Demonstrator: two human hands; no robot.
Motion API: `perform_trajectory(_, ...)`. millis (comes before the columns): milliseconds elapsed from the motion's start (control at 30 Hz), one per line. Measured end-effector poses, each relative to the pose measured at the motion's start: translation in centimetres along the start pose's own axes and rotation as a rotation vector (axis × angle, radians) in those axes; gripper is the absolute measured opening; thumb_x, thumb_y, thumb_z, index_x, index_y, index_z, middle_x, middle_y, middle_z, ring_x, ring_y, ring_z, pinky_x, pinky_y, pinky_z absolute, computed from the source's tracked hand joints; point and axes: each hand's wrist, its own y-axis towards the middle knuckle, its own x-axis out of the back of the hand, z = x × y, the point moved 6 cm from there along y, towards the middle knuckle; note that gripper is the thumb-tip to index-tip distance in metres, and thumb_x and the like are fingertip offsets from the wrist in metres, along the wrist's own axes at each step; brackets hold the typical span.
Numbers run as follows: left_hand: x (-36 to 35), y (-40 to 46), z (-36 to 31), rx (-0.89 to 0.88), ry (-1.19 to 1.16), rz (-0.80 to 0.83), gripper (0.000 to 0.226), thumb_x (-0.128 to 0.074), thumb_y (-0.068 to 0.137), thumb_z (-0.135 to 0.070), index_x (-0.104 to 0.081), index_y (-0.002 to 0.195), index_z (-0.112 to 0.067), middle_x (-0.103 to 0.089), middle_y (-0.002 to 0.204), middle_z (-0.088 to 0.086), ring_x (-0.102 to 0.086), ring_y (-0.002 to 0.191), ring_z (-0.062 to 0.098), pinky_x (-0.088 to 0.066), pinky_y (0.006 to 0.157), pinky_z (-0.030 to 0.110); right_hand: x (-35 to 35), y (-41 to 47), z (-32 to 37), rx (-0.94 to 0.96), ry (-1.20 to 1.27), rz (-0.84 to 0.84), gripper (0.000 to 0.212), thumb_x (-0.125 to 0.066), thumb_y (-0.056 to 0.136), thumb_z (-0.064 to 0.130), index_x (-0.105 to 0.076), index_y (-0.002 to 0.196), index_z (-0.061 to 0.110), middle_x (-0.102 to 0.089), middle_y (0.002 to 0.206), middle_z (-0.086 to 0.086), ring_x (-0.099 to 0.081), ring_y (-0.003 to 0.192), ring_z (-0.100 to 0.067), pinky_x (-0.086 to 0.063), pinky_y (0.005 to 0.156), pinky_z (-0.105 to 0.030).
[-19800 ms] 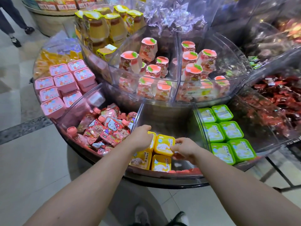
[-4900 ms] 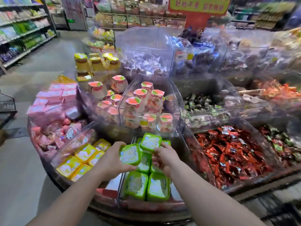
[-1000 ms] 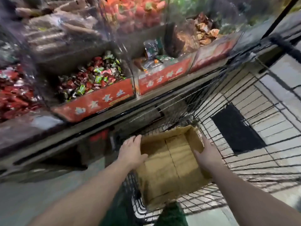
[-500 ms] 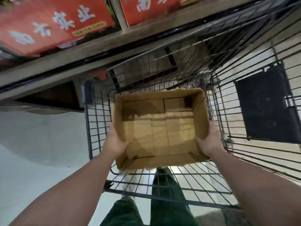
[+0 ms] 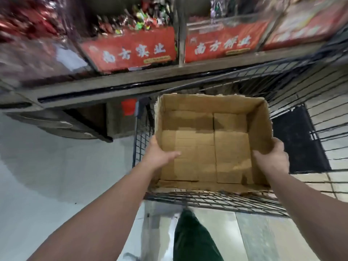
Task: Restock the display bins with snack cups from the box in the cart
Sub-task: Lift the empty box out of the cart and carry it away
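Note:
An open brown cardboard box (image 5: pixel 205 147) is held over the black wire cart (image 5: pixel 216 199). Its inside shows only bare cardboard flaps, with no snack cups in sight. My left hand (image 5: pixel 160 155) grips the box's left wall, thumb inside and fingers outside. My right hand (image 5: pixel 273 159) grips the right wall the same way. The box is raised against the cart's upper edge, tilted a little toward me.
Display bins with red labelled fronts (image 5: pixel 135 49) hold wrapped candies at the top. A dark shelf ledge (image 5: pixel 131 83) runs below them. A black panel (image 5: pixel 299 140) lies in the cart at right. Pale floor tiles (image 5: pixel 47 176) spread to the left; my green trouser leg (image 5: pixel 194 238) is below.
Both hands have lifted the box up out of the cart toward me. The view has swung up, so the candy bins are back in sight.

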Motion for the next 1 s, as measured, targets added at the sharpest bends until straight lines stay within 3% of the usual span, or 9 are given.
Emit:
perform_trajectory(133, 5.7, -5.9, -1.8, -0.183, -0.062, -0.047, 0.118, -0.082, 0.045, -0.059, -0.023, 0.143, -0.03, -0.042, 0.145, 0.005, -0.046, 0.128, 0.027, -0.043, 0.104, 0.046, 5.7, -7.9, 3.6, 0.125, 0.012, -0.197, 0.068, -0.065, 0.078, 0.036, -0.031, 0.137, 0.036, -0.056, 0.119, -0.018, -0.056, 0.109, -0.041, -0.049, 0.094, -0.051)
perform_trajectory(267, 15.4, -13.2, -1.8, -0.338, -0.099, -0.224, 0.107, -0.083, 0.06, -0.052, -0.021, 0.143, -0.025, -0.043, 0.14, 0.008, -0.046, 0.125, 0.029, -0.043, 0.101, 0.045, 9.3, -17.4, 9.5, 0.321, 0.017, -0.279, 0.069, -0.064, 0.077, 0.037, -0.032, 0.138, 0.031, -0.058, 0.119, -0.018, -0.057, 0.107, -0.041, -0.051, 0.09, -0.048)
perform_trajectory(367, 23.5, -18.4, 0.8, -0.392, -0.15, -0.352, 0.103, -0.08, 0.066, -0.049, -0.014, 0.143, -0.034, -0.043, 0.138, 0.005, -0.048, 0.121, 0.028, -0.044, 0.098, 0.043, 9.0, -24.7, 14.7, 0.451, 0.05, -0.293, 0.07, -0.065, 0.08, 0.033, -0.032, 0.142, 0.026, -0.057, 0.119, -0.021, -0.055, 0.109, -0.042, -0.049, 0.09, -0.049)
perform_trajectory(500, 34.0, -24.4, 7.3, -0.386, -0.147, -0.58, 0.11, -0.081, 0.062, -0.051, -0.014, 0.146, -0.03, -0.047, 0.14, 0.006, -0.05, 0.123, 0.028, -0.043, 0.102, 0.043, 4.9, -34.0, 21.2, 0.605, 0.095, -0.202, 0.072, -0.066, 0.08, 0.031, -0.031, 0.143, 0.024, -0.059, 0.116, -0.02, -0.058, 0.105, -0.041, -0.051, 0.087, -0.046)
perform_trajectory(633, 41.5, -28.1, 14.2, -0.308, -0.169, -0.706, 0.108, -0.081, 0.055, -0.053, -0.022, 0.141, -0.026, -0.051, 0.136, 0.007, -0.053, 0.12, 0.027, -0.045, 0.1, 0.043, -0.6, -41.0, 26.2, 0.713, 0.082, -0.097, 0.073, -0.067, 0.078, 0.032, -0.032, 0.141, 0.021, -0.059, 0.119, -0.018, -0.058, 0.106, -0.041, -0.052, 0.089, -0.048)
perform_trajectory(867, 52.1, -31.9, 25.7, -0.104, -0.239, -0.935, 0.106, -0.078, 0.059, -0.056, -0.019, 0.143, -0.029, -0.05, 0.138, 0.007, -0.052, 0.121, 0.03, -0.046, 0.099, 0.046, -11.7, -52.5, 35.9, 0.972, 0.035, 0.175, 0.069, -0.064, 0.081, 0.029, -0.032, 0.142, 0.026, -0.058, 0.12, -0.007, -0.059, 0.106, -0.034, -0.052, 0.088, -0.04)
perform_trajectory(1000, 57.4, -31.5, 29.8, -0.018, -0.253, -1.026, 0.1, -0.079, 0.067, -0.049, -0.02, 0.144, -0.023, -0.048, 0.139, 0.009, -0.051, 0.123, 0.031, -0.045, 0.097, 0.041, -18.3, -56.7, 41.1, 1.025, -0.025, 0.271, 0.074, -0.064, 0.079, 0.031, -0.028, 0.144, 0.027, -0.057, 0.12, -0.012, -0.059, 0.106, -0.035, -0.053, 0.088, -0.042)
